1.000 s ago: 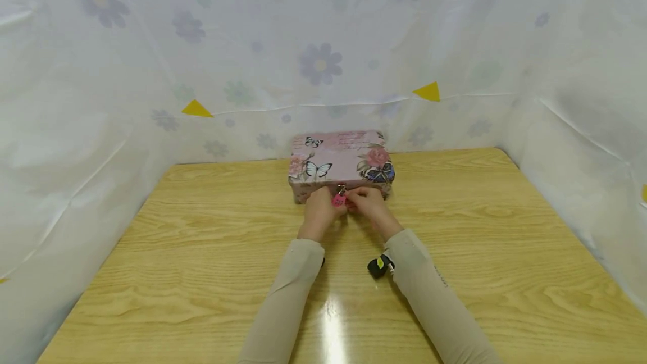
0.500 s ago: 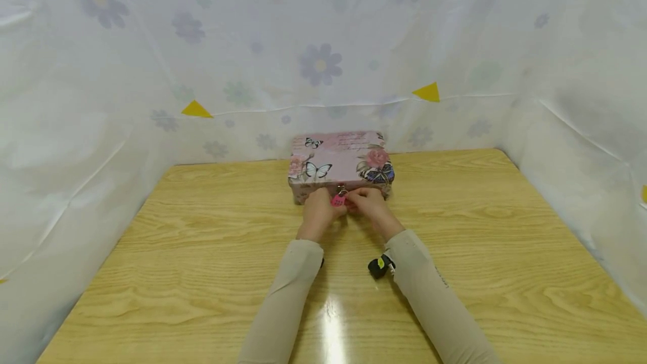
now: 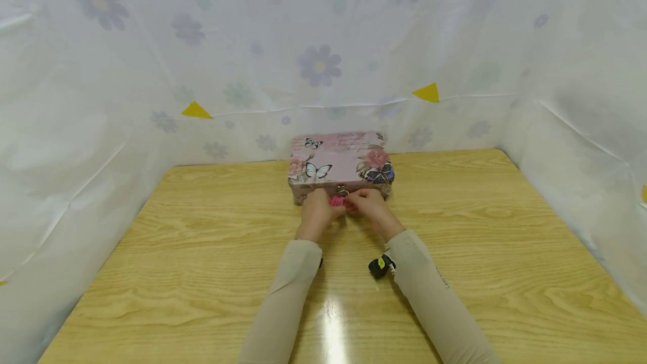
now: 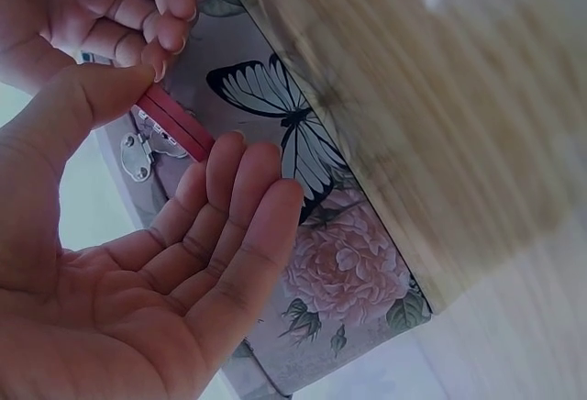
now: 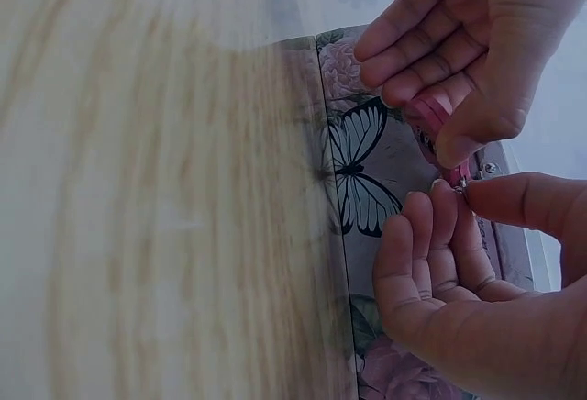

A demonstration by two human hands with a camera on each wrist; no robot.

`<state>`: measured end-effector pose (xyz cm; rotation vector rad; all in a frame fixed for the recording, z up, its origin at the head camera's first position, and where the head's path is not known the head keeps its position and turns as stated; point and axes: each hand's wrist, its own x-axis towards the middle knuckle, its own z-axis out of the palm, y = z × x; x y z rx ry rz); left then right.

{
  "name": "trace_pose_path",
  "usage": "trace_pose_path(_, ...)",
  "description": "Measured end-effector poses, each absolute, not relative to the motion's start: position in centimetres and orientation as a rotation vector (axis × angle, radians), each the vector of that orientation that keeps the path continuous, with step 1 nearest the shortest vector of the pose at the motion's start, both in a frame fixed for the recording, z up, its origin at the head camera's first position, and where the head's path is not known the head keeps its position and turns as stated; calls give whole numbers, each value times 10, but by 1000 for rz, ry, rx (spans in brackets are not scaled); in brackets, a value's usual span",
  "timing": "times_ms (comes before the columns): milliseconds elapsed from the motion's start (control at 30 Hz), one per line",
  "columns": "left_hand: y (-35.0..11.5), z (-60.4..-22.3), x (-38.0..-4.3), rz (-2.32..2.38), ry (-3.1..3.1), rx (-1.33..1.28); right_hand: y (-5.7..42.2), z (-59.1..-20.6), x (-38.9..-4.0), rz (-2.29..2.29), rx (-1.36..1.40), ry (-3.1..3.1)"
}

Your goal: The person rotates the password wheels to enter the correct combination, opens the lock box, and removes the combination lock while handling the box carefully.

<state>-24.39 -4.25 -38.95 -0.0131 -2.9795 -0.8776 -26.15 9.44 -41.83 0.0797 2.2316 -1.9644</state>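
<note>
A pink padlock with small number dials hangs by its metal shackle at the front clasp of a pink tin box printed with butterflies and roses. My left hand grips the padlock body between thumb and fingers from the left side. From the right, my right hand pinches a small metal part at the end of the padlock with thumb and index finger. Its other fingers are curled loosely below. The box lid is down. Fingers partly cover the padlock in both wrist views.
The box stands at the back of a wood-grain table, close to a white flowered curtain. Yellow triangles mark the curtain. A black strap device sits at the right wrist.
The padlock has tipped and shifted slightly left and down, showing more of the shackle ring. Both hands keep nearly the same place, and the box stays where it was.
</note>
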Motion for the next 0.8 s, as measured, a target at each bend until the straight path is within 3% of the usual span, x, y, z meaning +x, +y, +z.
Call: trace_pose_path(800,-44,-391,-249,-898,-3027,-27,97,-416,-260,-2001,103,2122)
